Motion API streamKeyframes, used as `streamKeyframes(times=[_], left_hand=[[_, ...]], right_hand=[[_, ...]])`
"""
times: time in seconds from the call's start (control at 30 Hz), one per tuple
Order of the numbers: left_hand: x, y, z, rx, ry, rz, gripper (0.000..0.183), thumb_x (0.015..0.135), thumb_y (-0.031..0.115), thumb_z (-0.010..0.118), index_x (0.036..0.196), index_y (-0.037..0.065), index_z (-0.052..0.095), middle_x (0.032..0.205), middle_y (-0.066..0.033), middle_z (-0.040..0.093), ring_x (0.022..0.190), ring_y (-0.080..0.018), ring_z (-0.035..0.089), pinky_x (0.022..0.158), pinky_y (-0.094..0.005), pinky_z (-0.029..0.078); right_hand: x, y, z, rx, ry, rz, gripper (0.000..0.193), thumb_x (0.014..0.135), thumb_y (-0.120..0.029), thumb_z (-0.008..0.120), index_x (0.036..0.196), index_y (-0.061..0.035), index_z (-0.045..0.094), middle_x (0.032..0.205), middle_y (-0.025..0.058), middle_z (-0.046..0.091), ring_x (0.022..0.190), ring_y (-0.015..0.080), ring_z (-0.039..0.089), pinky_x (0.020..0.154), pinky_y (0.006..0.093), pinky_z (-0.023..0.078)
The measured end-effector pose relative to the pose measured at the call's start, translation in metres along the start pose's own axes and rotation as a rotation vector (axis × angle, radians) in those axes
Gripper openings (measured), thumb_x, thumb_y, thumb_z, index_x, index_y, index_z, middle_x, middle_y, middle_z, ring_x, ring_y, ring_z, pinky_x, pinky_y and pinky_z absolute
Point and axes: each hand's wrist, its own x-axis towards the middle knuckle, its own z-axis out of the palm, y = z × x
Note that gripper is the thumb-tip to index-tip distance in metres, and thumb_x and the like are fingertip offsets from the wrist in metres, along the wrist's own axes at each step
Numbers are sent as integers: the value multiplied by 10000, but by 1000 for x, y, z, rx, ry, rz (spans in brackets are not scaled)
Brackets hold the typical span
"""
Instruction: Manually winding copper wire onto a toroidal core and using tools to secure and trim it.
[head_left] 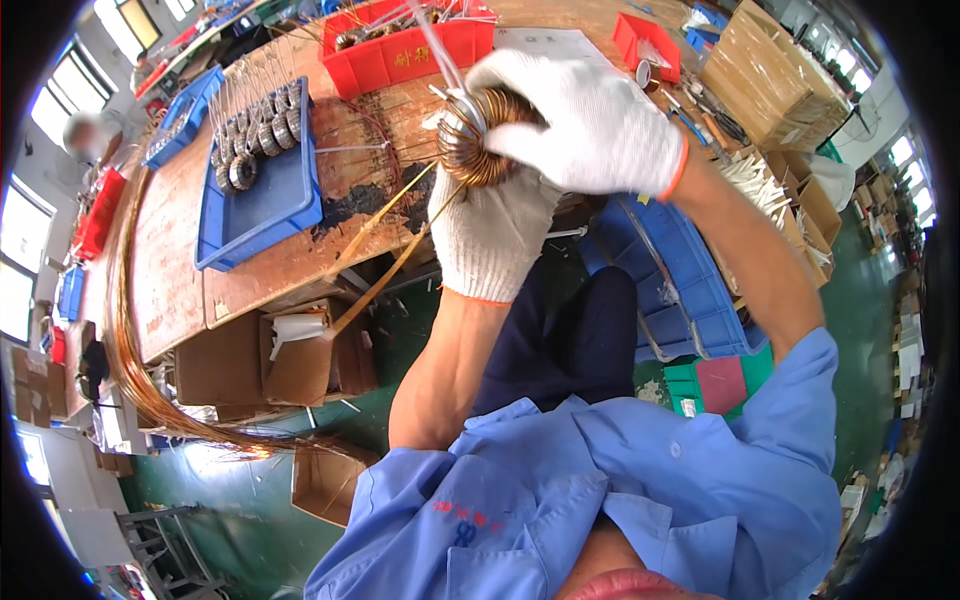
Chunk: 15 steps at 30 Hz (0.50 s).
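A ring-shaped coil (466, 150) wound with copper-coloured wire is held up between my two hands at the table's near edge. My left hand (497, 232), in a white knitted glove with an orange cuff, supports it from below; its fingers are mostly hidden behind the ring. My right hand (590, 125), gloved alike, closes on the coil's right side, thumb in front and fingers over the top. Two leads in yellowish sleeves (385, 215) run from the coil down to the left. Pale strands (437, 45) rise from its top.
A blue tray (262, 215) with several small wound rings stands left on the worn wooden table (175, 270). Behind is a red bin (365, 68) of parts. Right are hand tools (712, 125), cartons (770, 75) and blue crates (655, 260). Long copper wires (130, 350) hang at left.
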Motion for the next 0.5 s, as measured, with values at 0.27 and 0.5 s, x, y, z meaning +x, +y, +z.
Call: streamKeyframes(times=[0.27, 0.5], left_hand=[[-18, 43, -27, -102, -258, -69, 518, 1095, 335, 492, 1547, 84, 476, 1586, -234, 479, 1409, -418, 522, 1157, -635, 392], [-29, 89, -37, 301, -179, 90, 582, 993, 313, 605, 1516, 68, 530, 1562, -255, 495, 1412, -431, 514, 1154, -681, 404]], right_hand=[[90, 13, -65, 191, -134, -375, 475, 923, -166, 676, 1354, 25, 619, 1249, 230, 696, 1174, 324, 660, 1043, 399, 511], [110, -24, -97, 118, -329, -303, 482, 875, -269, 731, 1233, 52, 699, 1138, 202, 738, 1043, 308, 693, 937, 384, 542]])
